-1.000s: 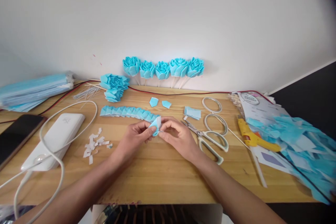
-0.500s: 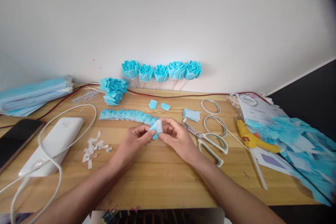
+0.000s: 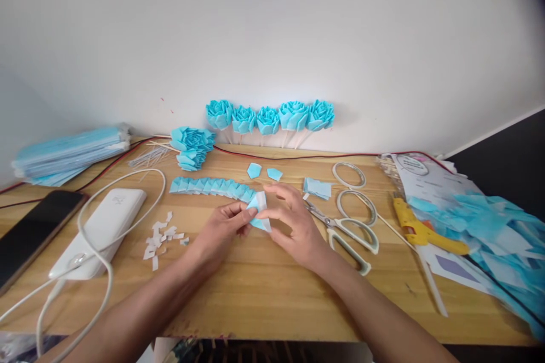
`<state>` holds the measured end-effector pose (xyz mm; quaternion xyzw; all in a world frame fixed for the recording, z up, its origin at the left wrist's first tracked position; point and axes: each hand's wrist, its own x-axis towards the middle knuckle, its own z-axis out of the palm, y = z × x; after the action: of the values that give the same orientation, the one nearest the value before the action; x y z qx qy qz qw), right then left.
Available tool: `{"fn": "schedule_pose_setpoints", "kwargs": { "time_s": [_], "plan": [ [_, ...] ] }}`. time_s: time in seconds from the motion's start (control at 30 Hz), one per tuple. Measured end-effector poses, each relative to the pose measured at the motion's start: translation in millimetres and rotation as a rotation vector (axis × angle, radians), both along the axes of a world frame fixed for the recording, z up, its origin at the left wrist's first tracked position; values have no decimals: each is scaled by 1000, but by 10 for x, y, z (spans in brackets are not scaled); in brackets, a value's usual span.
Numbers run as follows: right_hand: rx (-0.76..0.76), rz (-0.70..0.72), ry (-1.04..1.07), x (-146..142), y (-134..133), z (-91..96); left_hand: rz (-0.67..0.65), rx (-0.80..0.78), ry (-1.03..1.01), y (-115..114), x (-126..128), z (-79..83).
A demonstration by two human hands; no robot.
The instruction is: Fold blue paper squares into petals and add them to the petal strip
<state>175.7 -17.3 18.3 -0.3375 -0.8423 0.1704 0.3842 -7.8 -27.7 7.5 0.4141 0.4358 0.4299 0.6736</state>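
My left hand [image 3: 232,221] pinches a small light blue fabric piece [image 3: 260,216] between thumb and fingers. The piece is partly folded and has a whitish band along its right side. My right hand [image 3: 293,224] is at that side with fingers spread. Its index fingertip touches the piece and its thumb is near the lower corner. Behind my hands lies a row of overlapping folded blue petals [image 3: 208,186]. Two loose pentagon-shaped blue petals [image 3: 254,171] lie farther back. A small stack of blue fabric pieces [image 3: 317,188] lies beyond my right hand.
Scissors [image 3: 340,227] and tape rolls [image 3: 349,174] lie right of my hands. Farther right are a yellow glue gun [image 3: 419,229] and heaped blue fabric [image 3: 502,238]. Left are paper scraps [image 3: 159,238], a white power bank [image 3: 102,232] and a phone [image 3: 38,232]. Blue flowers [image 3: 268,119] lean against the wall.
My right fingers have spread apart from their pinch on the fabric piece, and the piece now shows more unfolded. My left hand keeps its pinch. The whole view has shifted slightly.
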Motion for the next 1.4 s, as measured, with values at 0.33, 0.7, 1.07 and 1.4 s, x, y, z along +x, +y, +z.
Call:
{"fn": "schedule_pose_setpoints", "kwargs": {
  "time_s": [0.33,0.7,1.07,1.4],
  "plan": [
    [-39,34,64,2,15,-43,-8,39,62,28,-25,-69],
    [-547,34,332,-32,-16,-31,2,140,189,25,-12,-40],
    [-880,53,504,-59,-14,-79,0,165,238,28,9,-7],
    [-915,15,532,-79,-22,-70,-6,183,267,15,33,45]
  ]
}}
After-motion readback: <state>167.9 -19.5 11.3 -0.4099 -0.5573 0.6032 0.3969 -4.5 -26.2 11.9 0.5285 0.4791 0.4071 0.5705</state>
